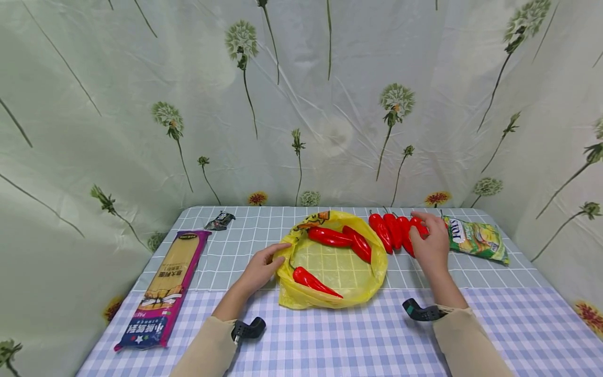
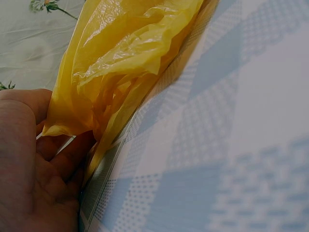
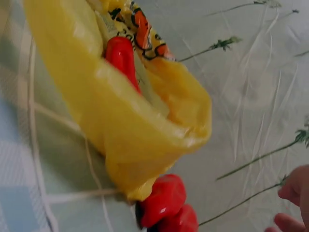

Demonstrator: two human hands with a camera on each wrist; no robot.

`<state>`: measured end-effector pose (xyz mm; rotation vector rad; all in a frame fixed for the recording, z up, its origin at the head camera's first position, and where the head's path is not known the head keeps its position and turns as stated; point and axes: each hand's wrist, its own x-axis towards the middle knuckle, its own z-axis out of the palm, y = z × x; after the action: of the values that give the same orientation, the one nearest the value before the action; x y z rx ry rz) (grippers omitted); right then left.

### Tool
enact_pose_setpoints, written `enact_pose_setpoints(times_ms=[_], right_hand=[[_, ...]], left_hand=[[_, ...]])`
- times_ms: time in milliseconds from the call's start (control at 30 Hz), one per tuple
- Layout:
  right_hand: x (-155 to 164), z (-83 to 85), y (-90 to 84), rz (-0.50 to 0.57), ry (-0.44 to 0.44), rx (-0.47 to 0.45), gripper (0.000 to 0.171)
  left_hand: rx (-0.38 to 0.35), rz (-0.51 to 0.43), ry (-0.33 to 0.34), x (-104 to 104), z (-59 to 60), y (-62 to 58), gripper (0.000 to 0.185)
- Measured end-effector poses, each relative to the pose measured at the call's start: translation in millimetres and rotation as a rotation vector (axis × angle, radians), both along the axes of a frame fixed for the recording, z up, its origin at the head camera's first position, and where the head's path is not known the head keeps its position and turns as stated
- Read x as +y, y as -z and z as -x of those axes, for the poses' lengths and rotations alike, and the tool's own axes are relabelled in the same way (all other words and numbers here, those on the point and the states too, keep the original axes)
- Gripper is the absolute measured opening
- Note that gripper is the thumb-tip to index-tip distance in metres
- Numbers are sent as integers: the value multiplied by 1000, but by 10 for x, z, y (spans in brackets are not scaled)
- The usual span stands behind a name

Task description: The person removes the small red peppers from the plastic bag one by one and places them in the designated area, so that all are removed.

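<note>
Left hand [image 1: 261, 267] is pinching the yellow bag [image 1: 301, 296] rim open (three peppers inside); right hand [image 1: 426, 242] is curling over the red peppers [image 1: 393, 230] beside it, grasping one.

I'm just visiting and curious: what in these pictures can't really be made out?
- Head view: the right hand covers part of the peppers on the table; their count and its grip are unclear.
- Left wrist view: the yellow bag hides its contents.
- Head view: print on the small dark packet is too small.
</note>
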<state>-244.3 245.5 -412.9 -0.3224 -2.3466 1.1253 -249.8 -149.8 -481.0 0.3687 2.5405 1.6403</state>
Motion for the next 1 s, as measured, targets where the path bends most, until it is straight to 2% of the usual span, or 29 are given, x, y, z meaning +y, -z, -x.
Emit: enact_pose_setpoints(times_ms=[233, 433, 733, 1000], right_hand=[[-147, -40, -60, -35, -111, -32, 44], [-290, -95, -103, -38, -196, -13, 45], [-467, -140, -82, -79, -306, 44, 43], [-621, -169, -41, -85, -411, 30, 42]], left_hand=[[-9, -9, -12, -10, -19, -1, 39], [-3, 0, -8, -11, -14, -6, 38], [-11, -1, -8, -8, -8, -5, 38], [-4, 6, -9, 0, -1, -7, 38]])
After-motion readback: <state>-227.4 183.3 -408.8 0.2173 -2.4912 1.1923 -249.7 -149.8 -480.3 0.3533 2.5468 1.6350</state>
